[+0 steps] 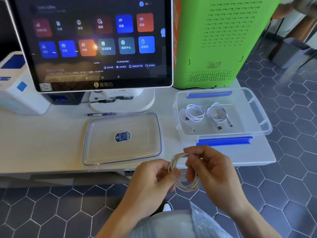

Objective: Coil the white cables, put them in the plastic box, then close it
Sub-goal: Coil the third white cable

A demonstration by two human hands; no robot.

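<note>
A white cable (184, 187) wound into a round coil is held in front of the counter's edge. My left hand (154, 181) pinches the coil's left side and my right hand (211, 167) grips its right side. The clear plastic box (257, 109) with blue clips stands open on the counter at the right, just beyond my hands. Two coiled white cables (195, 113) (218, 114) lie inside it side by side. The box's clear lid (104, 152) with a blue sticker lies flat on the counter to the left of the box.
A large touchscreen terminal (103, 40) stands behind the lid, with a pen (101, 114) at its base. A green machine (223, 40) rises behind the box. A white device (17, 86) sits at the far left. The white counter (34, 143) ends near my hands, over a hexagon-tiled floor.
</note>
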